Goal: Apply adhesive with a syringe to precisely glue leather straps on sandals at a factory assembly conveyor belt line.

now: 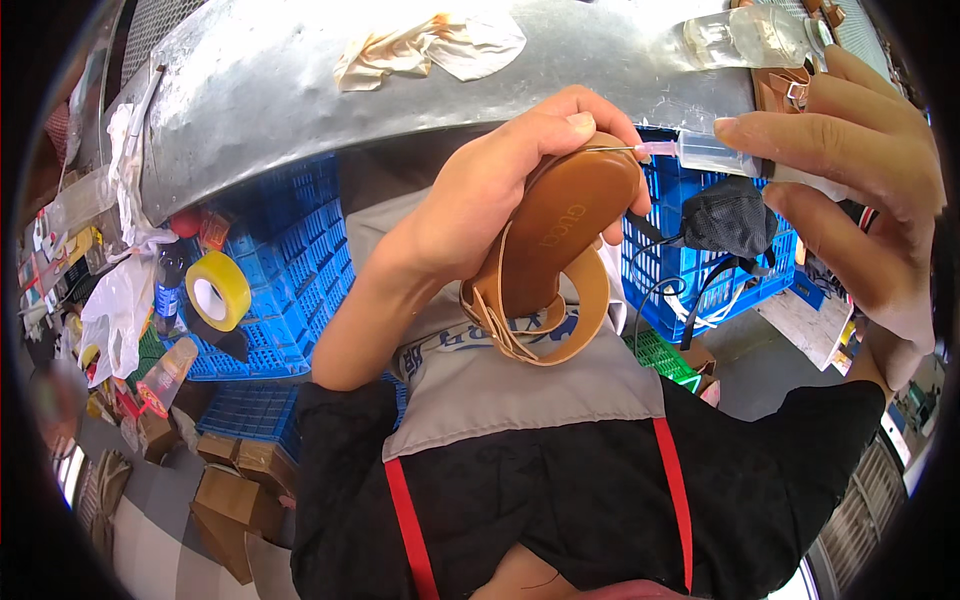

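Note:
My left hand (490, 180) is closed around a brown leather sandal (570, 215), its thumb lying along the edge of the sole. The sandal is tilted, with its looped tan strap (595, 310) hanging toward me. In my right hand (850, 170) I grip a clear plastic syringe (715, 155) between thumb and fingers. Its pink-based needle (655, 149) reaches left, and the thin metal tip lies against the rim of the sandal's sole. Whether any liquid leaves the tip is too small to tell.
A grey metal work surface (250, 90) spans the far side, with a stained cloth (430, 48) and a clear jar (745, 38) on it. Blue crates (290, 270) stand below. Yellow tape (218, 290) sits at left; a black mesh bag (730, 220) hangs at right.

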`<state>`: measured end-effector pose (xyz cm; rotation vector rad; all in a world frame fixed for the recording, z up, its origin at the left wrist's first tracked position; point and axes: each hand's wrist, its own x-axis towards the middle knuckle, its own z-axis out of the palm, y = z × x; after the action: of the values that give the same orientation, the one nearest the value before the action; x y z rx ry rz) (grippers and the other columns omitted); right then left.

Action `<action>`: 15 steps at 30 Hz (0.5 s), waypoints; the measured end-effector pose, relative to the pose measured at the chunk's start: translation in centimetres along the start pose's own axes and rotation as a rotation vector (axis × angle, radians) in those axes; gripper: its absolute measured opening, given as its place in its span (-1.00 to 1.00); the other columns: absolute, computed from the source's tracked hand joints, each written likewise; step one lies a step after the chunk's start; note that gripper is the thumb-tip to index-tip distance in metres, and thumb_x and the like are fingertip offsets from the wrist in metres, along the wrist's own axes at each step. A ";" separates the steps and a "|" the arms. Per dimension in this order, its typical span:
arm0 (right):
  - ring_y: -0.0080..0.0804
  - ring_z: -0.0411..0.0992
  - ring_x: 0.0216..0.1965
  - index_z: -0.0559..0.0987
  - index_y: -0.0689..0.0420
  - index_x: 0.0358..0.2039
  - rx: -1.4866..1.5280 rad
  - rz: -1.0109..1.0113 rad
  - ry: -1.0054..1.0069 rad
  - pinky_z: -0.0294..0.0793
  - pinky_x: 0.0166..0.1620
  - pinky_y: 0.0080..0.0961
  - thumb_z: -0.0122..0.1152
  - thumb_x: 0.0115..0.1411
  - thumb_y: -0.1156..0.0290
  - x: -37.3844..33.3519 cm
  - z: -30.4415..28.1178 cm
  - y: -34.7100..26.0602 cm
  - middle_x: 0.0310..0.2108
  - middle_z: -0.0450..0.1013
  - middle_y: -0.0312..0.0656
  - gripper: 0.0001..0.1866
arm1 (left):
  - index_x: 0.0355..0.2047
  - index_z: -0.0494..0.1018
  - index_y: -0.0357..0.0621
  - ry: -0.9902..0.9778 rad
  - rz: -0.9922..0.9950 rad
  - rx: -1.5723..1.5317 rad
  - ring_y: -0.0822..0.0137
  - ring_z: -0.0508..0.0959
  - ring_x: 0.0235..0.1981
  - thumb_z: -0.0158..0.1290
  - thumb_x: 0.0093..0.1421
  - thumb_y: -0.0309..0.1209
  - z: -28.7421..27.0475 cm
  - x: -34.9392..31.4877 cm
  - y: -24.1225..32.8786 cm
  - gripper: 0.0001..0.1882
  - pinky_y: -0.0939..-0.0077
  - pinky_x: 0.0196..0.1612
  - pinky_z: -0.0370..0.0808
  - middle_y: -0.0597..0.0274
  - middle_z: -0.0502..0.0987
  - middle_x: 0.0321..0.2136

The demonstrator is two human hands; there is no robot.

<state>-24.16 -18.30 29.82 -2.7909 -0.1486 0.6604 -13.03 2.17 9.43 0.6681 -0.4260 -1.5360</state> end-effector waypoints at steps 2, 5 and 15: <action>-0.22 0.41 -0.24 0.69 0.21 0.03 0.005 0.031 -0.004 0.37 -0.15 -0.28 0.39 -0.02 0.64 -0.2 -0.1 -0.1 -0.31 0.45 -0.12 -0.49 | 0.10 0.36 -0.23 0.010 -0.006 0.001 0.20 0.68 -0.30 -0.39 0.55 -0.17 0.0 0.0 0.0 -0.55 0.38 -0.14 0.62 -0.29 0.62 -0.14; -0.22 0.42 -0.19 0.69 0.20 0.04 0.025 0.062 -0.003 0.38 -0.09 -0.28 0.38 0.02 0.61 -0.2 0.1 0.1 -0.28 0.46 -0.12 -0.51 | 0.11 0.35 -0.22 0.022 -0.013 -0.006 0.20 0.68 -0.29 -0.38 0.55 -0.17 -0.1 0.1 0.0 -0.56 0.37 -0.13 0.62 -0.29 0.62 -0.13; -0.24 0.48 -0.02 0.69 0.16 0.07 0.147 0.190 -0.018 0.42 0.10 -0.26 0.37 0.15 0.50 -0.3 0.0 0.7 -0.16 0.49 -0.13 -0.57 | 0.11 0.35 -0.23 0.056 -0.020 0.013 0.19 0.69 -0.26 -0.35 0.55 -0.17 -0.1 0.0 0.2 -0.56 0.36 -0.12 0.64 -0.27 0.62 -0.11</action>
<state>-24.45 -19.04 29.72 -2.6784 0.1576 0.7094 -12.80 2.13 9.44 0.7257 -0.3883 -1.5313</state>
